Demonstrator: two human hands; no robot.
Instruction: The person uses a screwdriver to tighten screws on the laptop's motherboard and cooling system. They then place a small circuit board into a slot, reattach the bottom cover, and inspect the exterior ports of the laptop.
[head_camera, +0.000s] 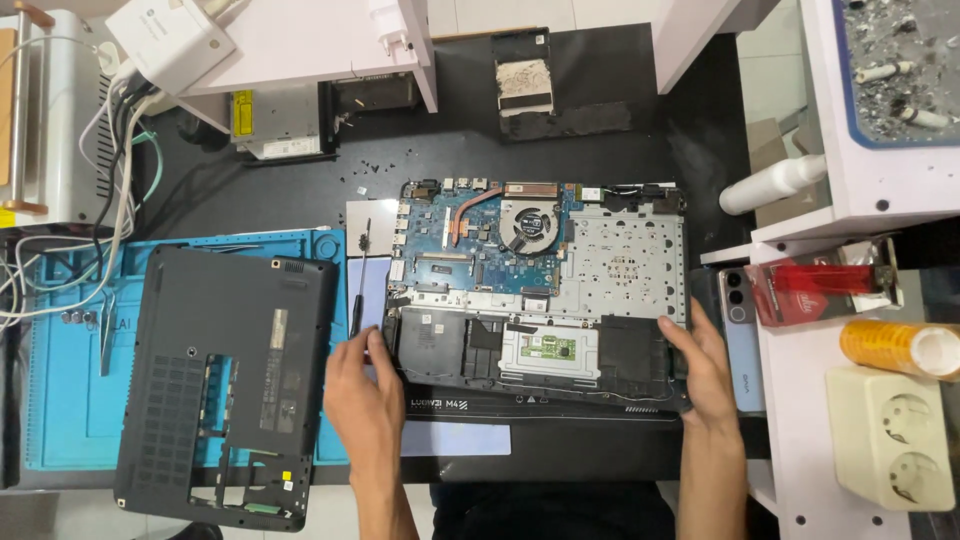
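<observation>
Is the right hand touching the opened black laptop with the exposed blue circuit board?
Touching. The head view shows the right hand gripping the lower right corner of the opened black laptop, its fingers lying over the edge.

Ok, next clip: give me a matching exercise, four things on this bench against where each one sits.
Things:
1. opened laptop
2. removed bottom cover
3. screwdriver
4. phone

Places:
A. on the blue mat, left of the left hand
B. between both hands
C. just right of the right hand
D. between the cover and the laptop

Pairs: 1-B, 2-A, 3-D, 4-C
</observation>
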